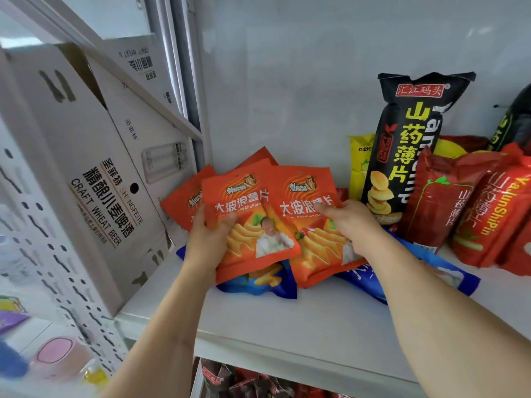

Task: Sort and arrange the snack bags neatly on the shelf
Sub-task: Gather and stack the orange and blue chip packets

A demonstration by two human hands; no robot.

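Several orange chip bags lie fanned out at the back left of the white shelf [301, 320]. My left hand [208, 239] grips the front orange bag [247, 214] by its left edge, thumb on its face. My right hand [352, 225] holds a second orange bag [307, 214] on its right side, fingers over its front. More orange bags [184, 199] stick out behind them. Blue bags [258, 285] lie flat underneath, one blue bag [448, 271] reaching right under my right forearm.
A tall black chip bag [408, 145] stands upright at the back right, with a yellow bag [359, 165] behind it and red bags [465, 202] leaning beside it. A white beer carton [86, 179] fills the left. A lower shelf holds dark red packets [244, 380].
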